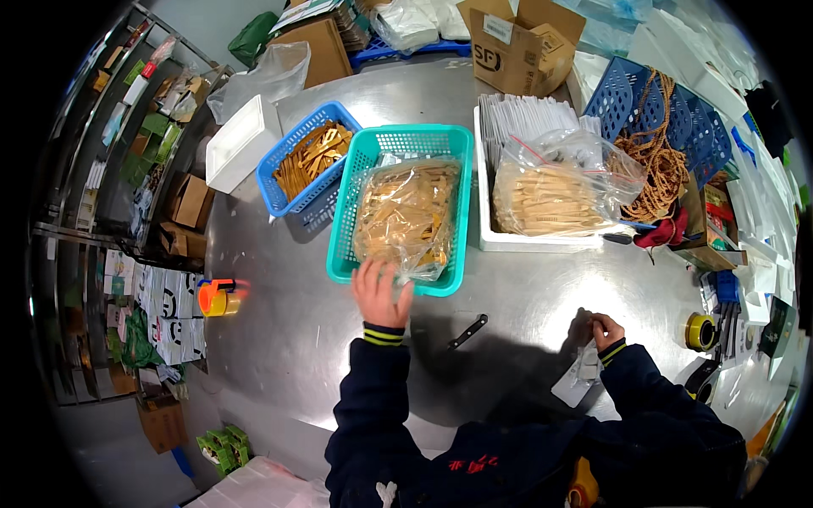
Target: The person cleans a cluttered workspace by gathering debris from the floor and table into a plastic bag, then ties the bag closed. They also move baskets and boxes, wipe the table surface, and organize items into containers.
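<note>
My left hand (378,292), fingers spread, reaches the near left rim of a teal plastic basket (464,216). Inside it is a clear plastic bag (398,207) filled with flat, gold-brown strips; my fingertips are at its near edge. Farther right, my right hand (606,329) is closed, its fingers curled, and what they may hold is hidden. By the right wrist is a small clear packet with a white piece (577,379). Between the hands lies a black-handled tool (468,332), perhaps a knife, on the metal table (288,347).
A blue basket (269,182) of gold strips and a white foam box (246,146) stand at left. To the right are a white tray (542,244) of bagged wooden sticks, a dark blue basket (622,97) with brown cords, and yellow tape (699,332). An orange tape dispenser (218,298) sits left.
</note>
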The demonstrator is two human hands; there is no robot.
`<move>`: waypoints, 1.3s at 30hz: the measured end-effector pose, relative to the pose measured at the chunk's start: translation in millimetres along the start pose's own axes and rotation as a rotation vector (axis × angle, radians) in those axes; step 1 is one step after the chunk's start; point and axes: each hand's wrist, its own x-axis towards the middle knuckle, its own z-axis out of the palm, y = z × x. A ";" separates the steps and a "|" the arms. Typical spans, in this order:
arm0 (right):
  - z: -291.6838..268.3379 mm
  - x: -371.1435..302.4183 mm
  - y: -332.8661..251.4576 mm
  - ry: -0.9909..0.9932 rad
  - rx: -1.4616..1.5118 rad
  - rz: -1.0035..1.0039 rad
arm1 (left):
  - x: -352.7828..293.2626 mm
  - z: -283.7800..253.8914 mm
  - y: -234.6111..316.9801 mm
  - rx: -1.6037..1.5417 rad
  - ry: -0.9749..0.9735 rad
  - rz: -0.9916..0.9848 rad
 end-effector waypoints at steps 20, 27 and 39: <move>4.4 27.2 23.3 0.018 -0.285 0.050 | 96.5 67.8 -230.6 0.480 -0.191 -0.443; 2.3 30.6 26.6 0.000 -0.355 -0.009 | 82.5 70.6 -216.1 0.559 -0.376 -0.354; 8.6 20.0 28.1 0.090 -0.350 -0.150 | 42.0 39.9 -141.0 -0.227 -0.306 -0.622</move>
